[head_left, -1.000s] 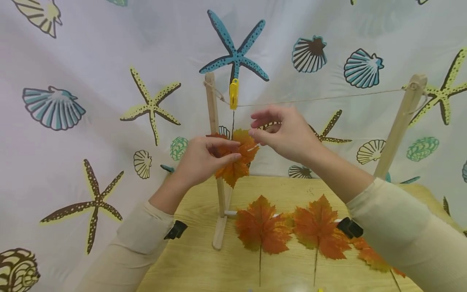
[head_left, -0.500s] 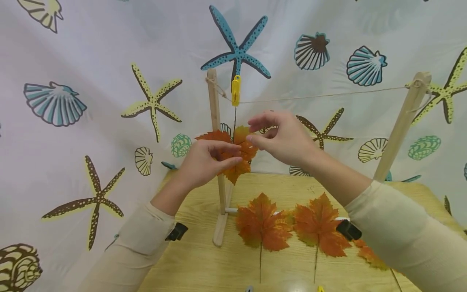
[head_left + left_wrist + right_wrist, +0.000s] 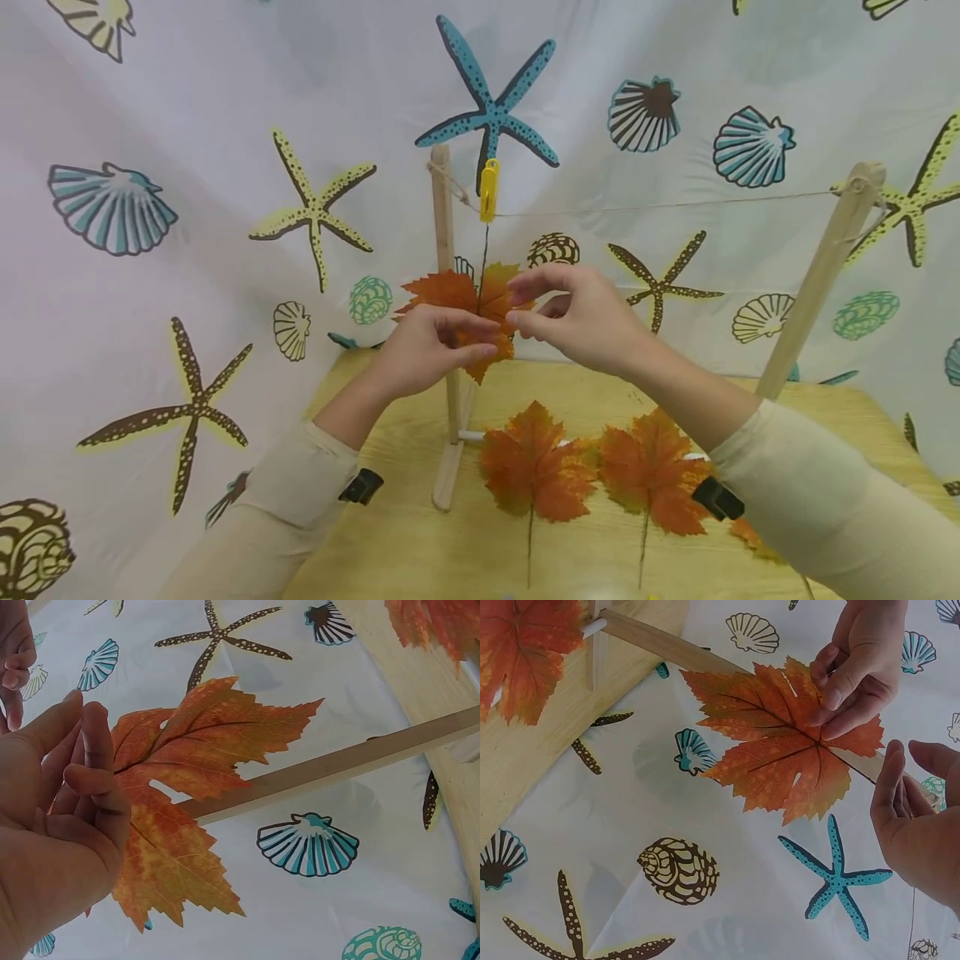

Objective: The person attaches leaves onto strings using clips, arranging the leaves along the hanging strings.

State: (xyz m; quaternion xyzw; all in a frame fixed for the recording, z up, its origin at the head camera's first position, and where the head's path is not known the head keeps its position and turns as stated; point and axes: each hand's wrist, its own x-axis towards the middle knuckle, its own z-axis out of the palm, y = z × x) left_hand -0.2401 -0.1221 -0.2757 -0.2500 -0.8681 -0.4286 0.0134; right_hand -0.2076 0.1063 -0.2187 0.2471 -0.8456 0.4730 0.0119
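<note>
Orange and yellow in colour, the hanging leaf (image 3: 468, 304) is suspended by its dark stem from a yellow clothespin (image 3: 489, 190) clipped to the string (image 3: 675, 204). The string runs between the left wooden post (image 3: 444, 275) and the right wooden post (image 3: 817, 283). The leaf hangs just in front of the left post, above the far edge of the table (image 3: 420, 542).

The left hand (image 3: 427, 350) holds the leaf: its grip is closed on the blade, thumb on one face and curled fingers on the other, as the left wrist view confirms. The right hand (image 3: 581, 321) is just beside the leaf's right edge. Its thumb and forefinger are drawn close together, but the pictures do not show whether its grip is pinching the leaf or is clear of it.

Two further orange leaves lie flat on the table: the middle leaf (image 3: 534, 467) and the right leaf (image 3: 648, 471), side by side with edges touching. A seashell-print cloth (image 3: 187, 125) hangs behind the frame.
</note>
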